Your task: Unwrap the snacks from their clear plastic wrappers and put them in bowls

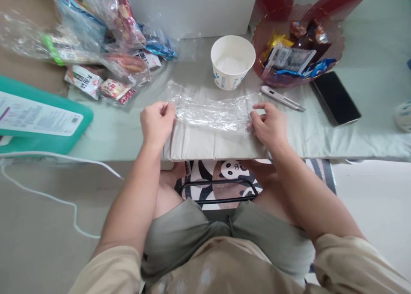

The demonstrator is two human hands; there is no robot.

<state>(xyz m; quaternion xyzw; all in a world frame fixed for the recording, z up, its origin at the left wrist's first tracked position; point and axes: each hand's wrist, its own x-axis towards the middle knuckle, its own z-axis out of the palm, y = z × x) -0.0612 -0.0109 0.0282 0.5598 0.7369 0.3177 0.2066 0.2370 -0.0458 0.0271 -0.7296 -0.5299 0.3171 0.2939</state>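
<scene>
Clear plastic wrapper [213, 113] lies crumpled and stretched sideways on the green tablecloth [305, 138], near its front edge; the left hand [157, 123] pinches one end, and the right hand [269, 125] has its fingers at the other end, but I cannot tell how firmly they grasp. Just behind it stands upright a white paper cup [229, 81], whose inside bottom is visible. Beside the cup, a pink transparent bowl [338, 43] contains yellow, silver, blue and dark brown packets [292, 58]. At left, transparent bags [22, 35] hold other packaged snacks [128, 63]
</scene>
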